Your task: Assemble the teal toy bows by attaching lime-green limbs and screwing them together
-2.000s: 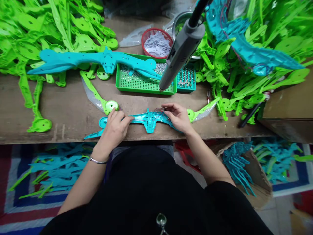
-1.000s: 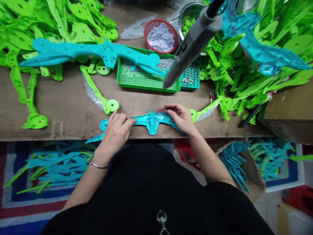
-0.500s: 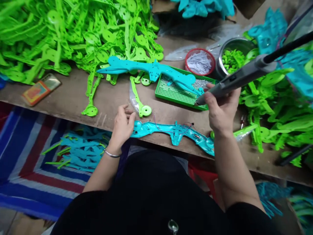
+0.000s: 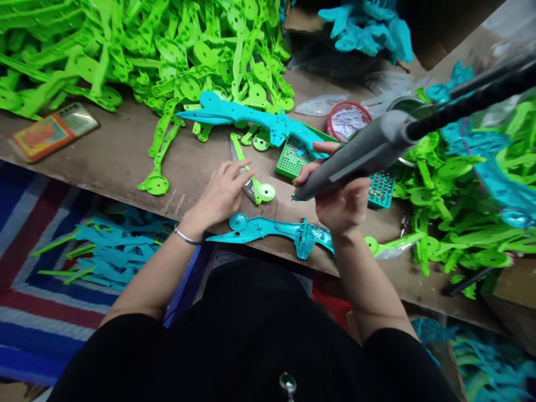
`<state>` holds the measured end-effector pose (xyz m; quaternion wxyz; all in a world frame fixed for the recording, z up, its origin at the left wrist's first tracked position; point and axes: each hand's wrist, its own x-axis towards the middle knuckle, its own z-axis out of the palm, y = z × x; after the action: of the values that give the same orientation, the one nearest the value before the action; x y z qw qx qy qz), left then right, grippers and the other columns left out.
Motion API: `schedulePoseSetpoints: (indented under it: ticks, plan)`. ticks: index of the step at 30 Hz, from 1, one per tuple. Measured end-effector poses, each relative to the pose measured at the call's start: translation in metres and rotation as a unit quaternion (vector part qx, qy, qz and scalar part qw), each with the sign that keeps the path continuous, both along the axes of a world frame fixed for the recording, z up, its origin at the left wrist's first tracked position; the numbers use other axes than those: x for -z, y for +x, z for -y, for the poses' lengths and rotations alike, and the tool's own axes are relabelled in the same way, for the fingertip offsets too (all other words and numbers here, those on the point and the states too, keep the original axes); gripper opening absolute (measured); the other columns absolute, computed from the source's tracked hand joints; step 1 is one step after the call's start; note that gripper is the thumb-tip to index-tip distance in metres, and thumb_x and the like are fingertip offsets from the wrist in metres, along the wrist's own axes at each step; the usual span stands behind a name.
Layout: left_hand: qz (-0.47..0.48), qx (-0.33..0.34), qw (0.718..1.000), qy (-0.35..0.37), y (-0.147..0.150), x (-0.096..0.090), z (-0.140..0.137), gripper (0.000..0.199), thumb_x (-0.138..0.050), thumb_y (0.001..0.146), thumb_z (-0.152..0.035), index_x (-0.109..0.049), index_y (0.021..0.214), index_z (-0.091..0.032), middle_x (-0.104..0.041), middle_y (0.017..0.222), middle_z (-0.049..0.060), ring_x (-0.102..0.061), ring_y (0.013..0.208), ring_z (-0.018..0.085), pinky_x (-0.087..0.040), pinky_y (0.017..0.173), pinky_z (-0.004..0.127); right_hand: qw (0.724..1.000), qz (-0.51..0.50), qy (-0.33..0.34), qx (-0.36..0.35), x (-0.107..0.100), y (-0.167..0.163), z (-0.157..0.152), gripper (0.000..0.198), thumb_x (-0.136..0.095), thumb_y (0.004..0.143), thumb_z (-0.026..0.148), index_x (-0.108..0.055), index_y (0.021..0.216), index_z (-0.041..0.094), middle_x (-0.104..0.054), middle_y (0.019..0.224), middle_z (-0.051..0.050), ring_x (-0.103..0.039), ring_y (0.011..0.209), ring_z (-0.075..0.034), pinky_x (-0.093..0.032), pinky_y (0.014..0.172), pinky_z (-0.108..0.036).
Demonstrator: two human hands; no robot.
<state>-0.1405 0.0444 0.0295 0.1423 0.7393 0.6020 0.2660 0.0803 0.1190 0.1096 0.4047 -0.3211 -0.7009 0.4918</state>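
Observation:
My right hand [image 4: 343, 204] is wrapped around a grey electric screwdriver [image 4: 355, 151], whose tip points left and down above the table. My left hand [image 4: 224, 190] has its fingers stretched over a bright green plastic arm with a round end [image 4: 263, 192]; whether they touch it I cannot tell. Just below lies a blue bow-shaped plastic shell [image 4: 268, 226], open side up, with thin wires along it; my right hand and forearm cover its right end. A second blue bow-shaped shell [image 4: 251, 114] lies farther back, its right end hidden by my right hand and the screwdriver.
A green perforated tray [image 4: 288, 162] of small metal parts sits behind the screwdriver. Beyond are a red basket [image 4: 329, 120] of white pieces and a metal bowl [image 4: 402, 103]. Green parts [image 4: 188, 56] are heaped at the back left, more at right. A phone [image 4: 54, 131] lies left.
My left hand has moved from the blue shell's left end up and over the green arm, its fingers straightening. My right hand has brought the screwdriver leftward, away from the tray. The view has shifted.

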Motion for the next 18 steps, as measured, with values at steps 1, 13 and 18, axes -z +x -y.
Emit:
schedulePoseSetpoints:
  ticks: [1, 13, 18]
  plan:
    - [-0.030, 0.032, 0.999, -0.006, -0.006, 0.000, -0.007, 0.052, -0.057, 0.087, -0.012, -0.057, 0.139, -0.019, -0.055, 0.147, 0.015, -0.045, 0.139, 0.034, -0.039, 0.112, 0.058, 1.000, -0.004, -0.006, -0.007, 0.001, -0.005, 0.000, 0.085, -0.031, 0.078, 0.094, -0.058, 0.128, 0.031, -0.064, 0.078, -0.004, -0.063, 0.067, -0.020, -0.053, 0.060, -0.038]
    - [-0.053, -0.001, 0.998, -0.017, 0.025, 0.002, 0.028, 0.050, -0.050, 0.098, -0.018, -0.048, 0.147, -0.016, -0.057, 0.143, 0.018, -0.043, 0.145, 0.034, -0.030, 0.121, 0.059, 0.999, -0.016, -0.049, 0.016, 0.003, -0.039, 0.006, 0.114, -0.009, 0.067, 0.103, -0.064, 0.127, 0.023, -0.045, 0.052, 0.001, -0.047, 0.043, -0.018, -0.042, 0.046, -0.037]
    - [-0.039, -0.041, 0.997, -0.053, 0.046, -0.013, 0.056, 0.059, -0.052, 0.100, -0.032, -0.039, 0.155, -0.014, -0.047, 0.157, 0.019, -0.035, 0.150, 0.037, -0.028, 0.122, 0.060, 0.999, 0.012, -0.037, 0.022, 0.016, -0.039, 0.012, 0.129, 0.001, 0.061, 0.103, -0.047, 0.149, 0.023, -0.048, 0.056, 0.000, -0.047, 0.046, -0.020, -0.041, 0.049, -0.038]
